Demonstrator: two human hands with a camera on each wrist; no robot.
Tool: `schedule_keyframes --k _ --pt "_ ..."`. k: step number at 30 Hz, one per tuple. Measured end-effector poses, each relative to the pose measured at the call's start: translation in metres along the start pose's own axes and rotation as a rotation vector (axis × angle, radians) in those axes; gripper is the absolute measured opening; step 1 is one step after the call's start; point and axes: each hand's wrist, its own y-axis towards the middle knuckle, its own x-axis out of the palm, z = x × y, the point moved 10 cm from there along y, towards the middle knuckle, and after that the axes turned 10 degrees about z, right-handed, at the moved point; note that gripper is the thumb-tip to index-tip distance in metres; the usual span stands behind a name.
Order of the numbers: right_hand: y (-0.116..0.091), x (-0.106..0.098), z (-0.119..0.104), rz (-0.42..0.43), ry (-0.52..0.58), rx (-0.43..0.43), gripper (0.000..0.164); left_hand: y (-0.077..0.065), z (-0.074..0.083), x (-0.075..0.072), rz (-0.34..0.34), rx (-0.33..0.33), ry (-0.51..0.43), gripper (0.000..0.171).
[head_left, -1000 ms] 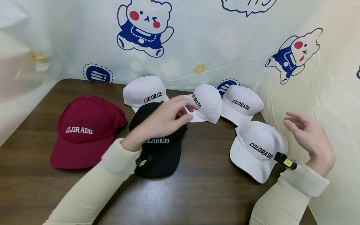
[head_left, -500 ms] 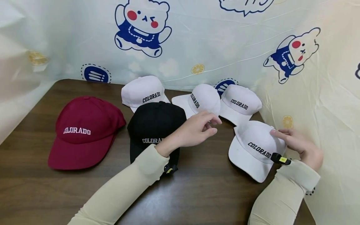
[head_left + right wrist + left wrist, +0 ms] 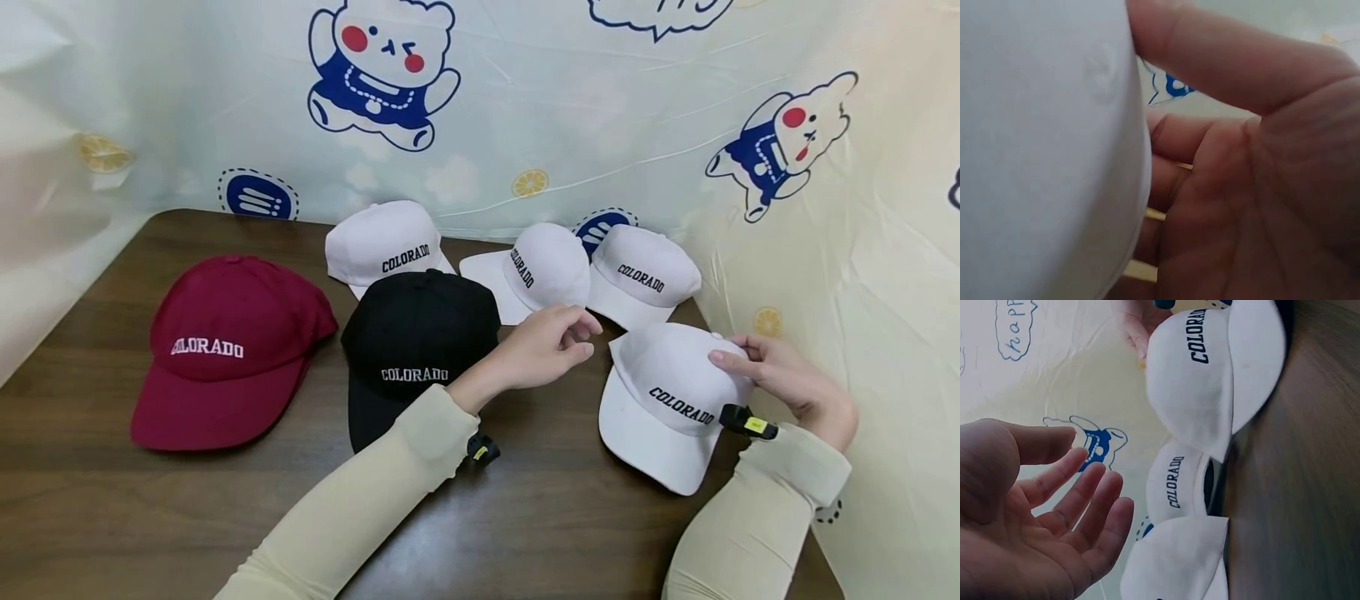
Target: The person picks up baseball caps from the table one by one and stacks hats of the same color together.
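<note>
My right hand (image 3: 801, 385) grips a white baseball cap (image 3: 667, 392) at the back right of its crown, thumb on the near side and fingers behind. In the right wrist view, the white cap (image 3: 1041, 162) fills the left half, with the thumb (image 3: 1229, 56) at its upper edge and the fingers partly hidden behind it. My left hand (image 3: 543, 346) hovers between the black cap (image 3: 420, 321) and the gripped cap, fingers loosely bent and nothing held. In the left wrist view, the left hand (image 3: 1041, 512) shows its palm, apart from the caps.
Behind stand more white caps: one (image 3: 386, 242) behind the black cap, one (image 3: 551, 267) in the middle, one (image 3: 645, 271) at back right. A dark red cap (image 3: 232, 350) sits at left on the brown table (image 3: 90, 500). A printed curtain (image 3: 585, 100) borders the back and right.
My right hand came down from the right onto the white cap, gripped it and shifted it slightly left. My left hand moved right, from over the black cap to beside it.
</note>
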Motion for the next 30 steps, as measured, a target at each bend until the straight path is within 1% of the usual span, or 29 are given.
schedule_keyframes --k 4,8,11,15,20,23,27,30 --pt "0.004 -0.004 -0.018 0.046 0.012 -0.071 0.036 0.006 -0.006 0.0 0.018 -0.059 -0.036 0.021" --pt "0.005 -0.001 -0.042 0.04 0.042 -0.151 0.031 0.01 -0.008 -0.001 0.037 -0.081 -0.054 0.026" --pt "0.007 0.005 -0.059 0.029 0.069 -0.195 0.028 0.011 -0.009 -0.001 0.041 -0.084 -0.036 0.031" --pt "0.01 0.01 -0.08 0.026 0.077 -0.248 0.028 0.011 -0.017 -0.003 0.038 -0.1 0.0 0.041" --pt "0.014 0.02 -0.104 0.021 0.078 -0.302 0.032 0.013 -0.02 -0.007 0.042 -0.093 0.027 0.047" --pt "0.017 0.027 -0.113 0.001 0.108 -0.339 0.033 0.013 -0.019 -0.006 0.028 -0.069 0.026 0.047" --pt "0.019 0.035 -0.123 -0.025 0.132 -0.386 0.032 0.012 -0.017 -0.003 -0.004 -0.059 -0.031 0.045" --pt "0.021 0.039 -0.127 -0.034 0.12 -0.405 0.03 0.01 -0.015 -0.002 -0.037 -0.062 -0.07 0.043"
